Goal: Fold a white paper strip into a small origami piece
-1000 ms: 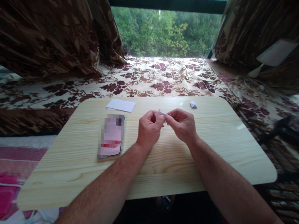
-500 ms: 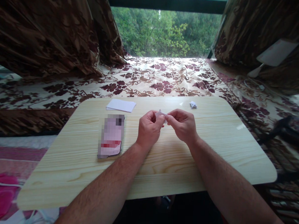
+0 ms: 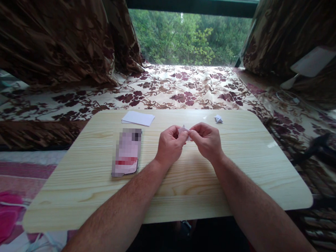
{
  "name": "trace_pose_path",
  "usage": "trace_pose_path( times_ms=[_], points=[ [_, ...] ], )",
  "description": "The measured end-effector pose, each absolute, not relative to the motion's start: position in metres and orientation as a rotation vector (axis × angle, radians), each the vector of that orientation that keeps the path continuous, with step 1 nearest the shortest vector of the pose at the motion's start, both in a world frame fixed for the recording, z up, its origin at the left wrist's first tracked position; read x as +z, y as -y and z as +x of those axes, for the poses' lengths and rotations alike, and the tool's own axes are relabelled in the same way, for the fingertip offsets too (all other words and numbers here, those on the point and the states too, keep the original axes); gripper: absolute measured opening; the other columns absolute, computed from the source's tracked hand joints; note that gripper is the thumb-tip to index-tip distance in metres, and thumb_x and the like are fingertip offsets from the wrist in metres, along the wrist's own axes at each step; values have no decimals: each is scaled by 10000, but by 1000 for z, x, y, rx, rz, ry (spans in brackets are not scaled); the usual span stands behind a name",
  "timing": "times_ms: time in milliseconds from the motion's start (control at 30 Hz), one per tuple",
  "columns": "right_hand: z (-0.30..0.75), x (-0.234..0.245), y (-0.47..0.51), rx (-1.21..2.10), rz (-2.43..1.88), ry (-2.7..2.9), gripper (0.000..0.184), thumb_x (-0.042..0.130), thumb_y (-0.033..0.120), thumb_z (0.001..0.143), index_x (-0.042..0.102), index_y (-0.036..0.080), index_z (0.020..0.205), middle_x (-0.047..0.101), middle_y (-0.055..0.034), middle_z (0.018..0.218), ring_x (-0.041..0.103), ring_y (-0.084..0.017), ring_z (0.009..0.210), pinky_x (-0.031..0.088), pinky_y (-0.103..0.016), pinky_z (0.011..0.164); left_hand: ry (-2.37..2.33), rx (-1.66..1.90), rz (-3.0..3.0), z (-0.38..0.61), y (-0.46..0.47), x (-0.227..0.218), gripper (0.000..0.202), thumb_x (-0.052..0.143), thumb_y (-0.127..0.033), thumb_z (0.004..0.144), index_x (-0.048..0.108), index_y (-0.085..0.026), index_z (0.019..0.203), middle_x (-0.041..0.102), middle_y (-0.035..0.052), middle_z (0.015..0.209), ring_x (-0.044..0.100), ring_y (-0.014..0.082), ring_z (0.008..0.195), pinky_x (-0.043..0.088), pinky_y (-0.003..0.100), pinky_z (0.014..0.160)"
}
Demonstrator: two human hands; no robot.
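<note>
Above the middle of the wood-grain table [image 3: 251, 173], a small piece of folded white paper [image 3: 183, 130] is pinched between my two hands. My left hand [image 3: 170, 143] is closed on its left side, thumb across the front. My right hand [image 3: 207, 142] pinches the right edge between thumb and fingers. Part of the paper is hidden behind my fingers. A small folded paper piece [image 3: 218, 119] rests on the table beyond my right hand. Several white paper sheets [image 3: 138, 118] lie stacked at the back left. In front of them is a pink phone [image 3: 128, 150], partly blurred out.
Behind the table stretches a ledge with a flowered cover [image 3: 186, 86], below a window [image 3: 184, 38]. Patterned curtains [image 3: 63, 37] hang at both sides. A white lamp [image 3: 313, 63] stands on the right of the ledge. Pink cloth [image 3: 5, 216] lies at lower left.
The view has shifted slightly, so everything appears a little further right. Both hands still pinch the folded paper; its visible part has turned slightly between the fingers.
</note>
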State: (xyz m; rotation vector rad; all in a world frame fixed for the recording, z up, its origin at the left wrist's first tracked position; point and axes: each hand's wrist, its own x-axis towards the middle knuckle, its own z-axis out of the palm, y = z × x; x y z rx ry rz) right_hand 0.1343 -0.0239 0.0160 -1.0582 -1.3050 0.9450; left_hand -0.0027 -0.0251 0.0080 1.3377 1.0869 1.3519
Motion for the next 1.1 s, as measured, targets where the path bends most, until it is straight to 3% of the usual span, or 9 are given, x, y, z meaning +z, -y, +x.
trace_pose_path(
  times_ms=[1100],
  points=[
    [133, 15, 24, 830, -1124, 1349, 145, 654, 275, 813, 650, 168, 715, 637, 13, 610, 552, -112, 542, 420, -236, 513, -1080, 1275, 1368, -3, 24, 3, 328, 658, -448, 859, 614, -164, 702, 595, 2, 620, 551, 113, 582, 484, 226, 550]
  ],
)
